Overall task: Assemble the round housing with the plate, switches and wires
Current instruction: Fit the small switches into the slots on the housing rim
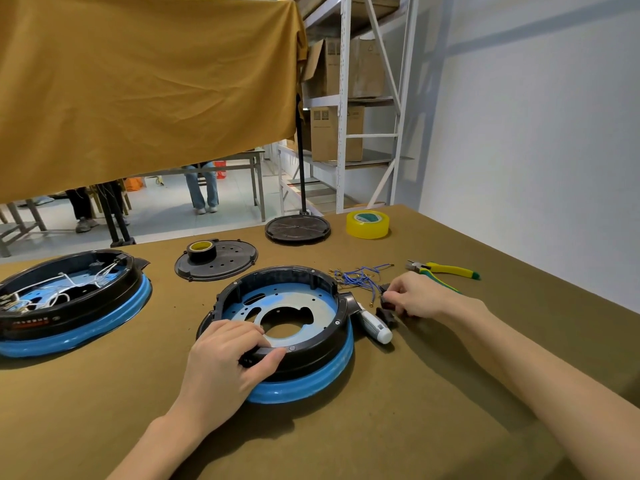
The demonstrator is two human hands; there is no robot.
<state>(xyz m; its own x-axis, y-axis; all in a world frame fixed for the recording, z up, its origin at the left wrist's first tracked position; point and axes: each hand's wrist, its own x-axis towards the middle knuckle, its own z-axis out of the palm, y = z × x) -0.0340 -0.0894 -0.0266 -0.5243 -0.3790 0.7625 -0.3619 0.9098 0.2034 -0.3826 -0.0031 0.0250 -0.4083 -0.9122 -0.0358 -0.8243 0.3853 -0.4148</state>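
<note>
I am steadying the round housing [277,337] mid-surface [450,393], my left hand [225,362] gripping its near black rim; the perforated plate [277,306] is sitting inside. My right hand [419,294] is pinching a small black switch [386,299] beside thin blue wires [360,277] (flimsy, I judge). The rigid plastic rim is giving the surest hold.

A yellow tape roll [367,224] stands at the far edge of the table [398,427]. Yellow-handled pliers [443,270] lie at the right. A screwdriver [375,326] lies near centre. A black tape roll [202,250] rests on a perforated black cover [228,263]. Cardboard boxes [337,133] fill the shelving [372,102] behind.
</note>
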